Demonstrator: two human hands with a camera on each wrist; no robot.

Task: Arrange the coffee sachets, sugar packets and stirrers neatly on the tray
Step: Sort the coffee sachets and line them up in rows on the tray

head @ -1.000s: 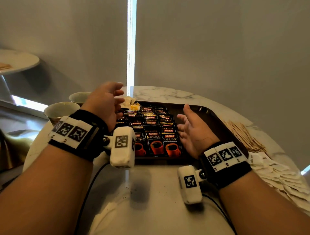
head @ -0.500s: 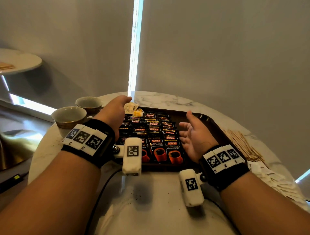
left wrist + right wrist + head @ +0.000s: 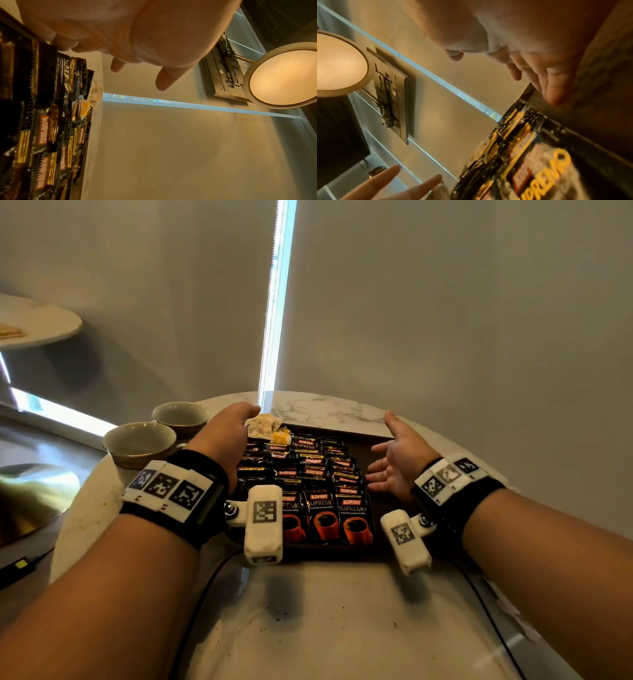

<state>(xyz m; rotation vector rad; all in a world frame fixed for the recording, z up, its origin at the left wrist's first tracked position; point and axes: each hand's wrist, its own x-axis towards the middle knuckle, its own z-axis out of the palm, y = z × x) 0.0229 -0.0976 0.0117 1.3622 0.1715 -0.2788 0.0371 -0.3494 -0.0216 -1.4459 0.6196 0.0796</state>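
my hands, left hand [image 3: 228, 436] and right hand [image 3: 399, 461], hover open either side of the coffee sachets [image 3: 310, 484]; light, slippery foil, best squared by pressing their outer edges.

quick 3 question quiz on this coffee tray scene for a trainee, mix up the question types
1. True or false: the left hand grips a coffee sachet.
2. Multiple choice: where on the tray do the coffee sachets lie? A) its left part, B) its right part, C) spread all over it.
3. Fill in: left of the tray stand two empty ____.

Key
1. False: both the left hand and the right hand are open and hold nothing.
2. A: the right part is bare dark wood.
3. cups
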